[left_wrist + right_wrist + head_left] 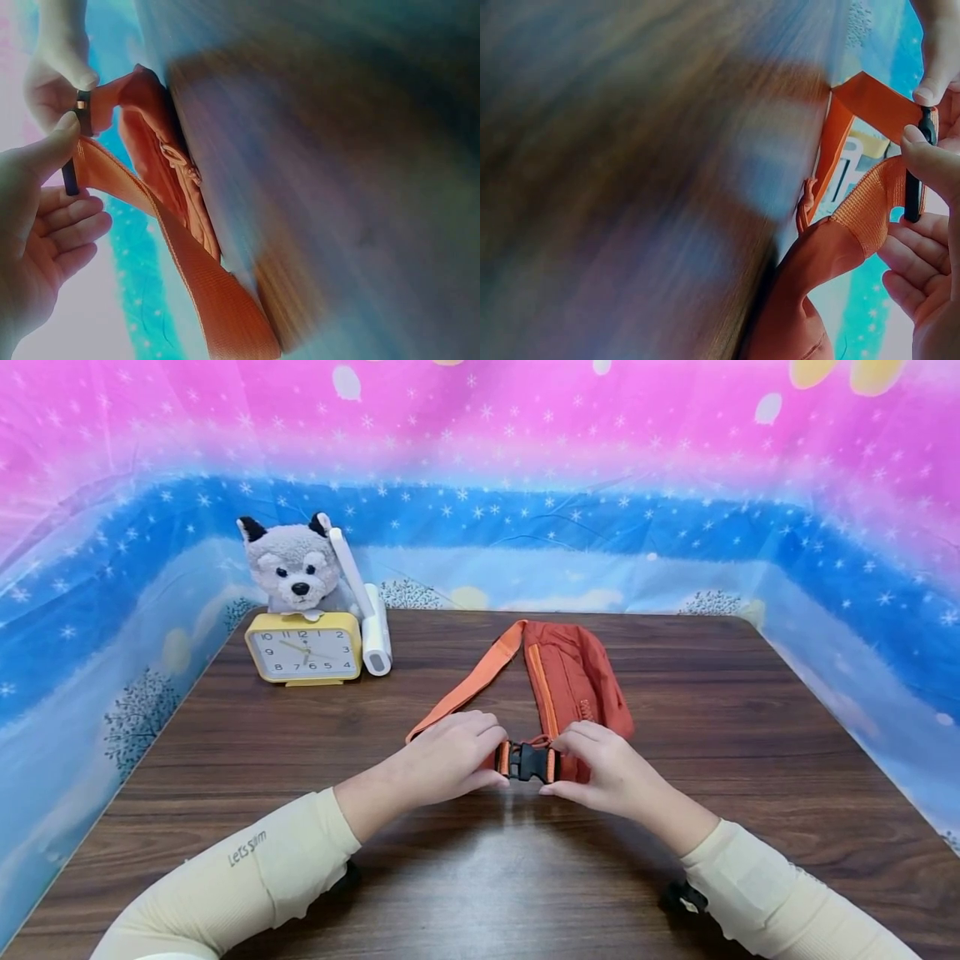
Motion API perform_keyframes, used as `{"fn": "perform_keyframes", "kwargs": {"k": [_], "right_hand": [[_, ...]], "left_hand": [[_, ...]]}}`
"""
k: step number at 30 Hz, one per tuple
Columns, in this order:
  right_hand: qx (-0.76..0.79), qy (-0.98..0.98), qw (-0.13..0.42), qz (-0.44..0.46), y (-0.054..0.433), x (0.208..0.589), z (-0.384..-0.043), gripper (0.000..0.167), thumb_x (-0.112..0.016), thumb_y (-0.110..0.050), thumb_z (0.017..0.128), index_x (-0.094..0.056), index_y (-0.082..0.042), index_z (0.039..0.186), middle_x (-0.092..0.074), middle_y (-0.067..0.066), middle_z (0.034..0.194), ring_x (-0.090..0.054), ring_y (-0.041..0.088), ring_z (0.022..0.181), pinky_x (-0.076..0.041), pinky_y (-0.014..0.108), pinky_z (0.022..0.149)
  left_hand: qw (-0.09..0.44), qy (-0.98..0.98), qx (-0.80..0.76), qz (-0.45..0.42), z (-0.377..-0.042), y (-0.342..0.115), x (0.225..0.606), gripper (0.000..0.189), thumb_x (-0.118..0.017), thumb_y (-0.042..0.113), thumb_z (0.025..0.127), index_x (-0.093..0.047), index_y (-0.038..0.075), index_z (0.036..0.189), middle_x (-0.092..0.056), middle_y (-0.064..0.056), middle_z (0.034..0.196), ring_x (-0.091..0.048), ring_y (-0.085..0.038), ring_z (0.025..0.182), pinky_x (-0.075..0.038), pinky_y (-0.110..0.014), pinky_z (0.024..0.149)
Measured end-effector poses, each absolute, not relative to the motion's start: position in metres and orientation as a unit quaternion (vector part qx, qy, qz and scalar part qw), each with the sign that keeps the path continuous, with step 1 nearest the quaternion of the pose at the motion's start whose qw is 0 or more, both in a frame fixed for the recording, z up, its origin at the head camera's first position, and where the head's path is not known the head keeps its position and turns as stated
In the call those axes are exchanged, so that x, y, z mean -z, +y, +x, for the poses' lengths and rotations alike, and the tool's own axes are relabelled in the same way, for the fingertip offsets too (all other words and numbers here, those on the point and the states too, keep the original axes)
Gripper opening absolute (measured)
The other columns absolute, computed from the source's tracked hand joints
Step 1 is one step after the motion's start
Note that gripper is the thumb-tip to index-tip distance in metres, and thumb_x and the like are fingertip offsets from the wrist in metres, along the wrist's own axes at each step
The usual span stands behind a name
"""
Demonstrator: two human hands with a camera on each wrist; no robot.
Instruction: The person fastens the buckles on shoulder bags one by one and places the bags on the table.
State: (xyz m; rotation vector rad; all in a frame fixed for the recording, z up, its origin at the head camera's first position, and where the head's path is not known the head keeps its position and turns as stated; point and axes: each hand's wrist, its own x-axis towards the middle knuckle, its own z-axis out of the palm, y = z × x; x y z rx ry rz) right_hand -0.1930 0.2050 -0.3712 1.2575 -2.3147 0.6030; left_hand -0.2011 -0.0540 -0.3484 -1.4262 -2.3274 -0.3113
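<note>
A rust-orange waist bag (581, 672) lies on the table, its orange strap (480, 677) looping out to the left. At the near end of the bag, a black side-release buckle (531, 762) is held up between both hands. Its two halves meet end to end, with slots showing at the left half. My left hand (457, 756) pinches the left half between thumb and fingers, beside the strap webbing (112, 169). On the other side my right hand (611, 768) pinches the right half, close to the short webbing (874, 202) sewn to the bag.
At the back left of the wooden table (480, 893) stands a yellow alarm clock (303, 647). Behind it sits a grey plush husky (296, 564). A white folding device (375, 631) leans beside them. A patterned cloth (480, 518) surrounds the table's back and sides.
</note>
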Motion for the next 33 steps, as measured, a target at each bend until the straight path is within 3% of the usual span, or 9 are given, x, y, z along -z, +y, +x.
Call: {"fn": "perform_keyframes", "kwargs": {"k": [33], "right_hand": [[-0.224,-0.835,0.222,0.451,0.2025,0.3741,-0.1955,0.043,-0.083,-0.032,0.07,-0.063,-0.006,0.098,-0.057,0.0,0.089,-0.053,0.012,0.081,-0.047,0.028,0.071]], "left_hand": [[0.215,-0.823,0.105,-0.515,-0.2033,-0.0538,0.3506,0.04,-0.075,0.037,0.079,-0.061,0.005,0.099,-0.054,-0.002,0.09,-0.051,-0.015,0.081,-0.044,-0.03,0.075]]}}
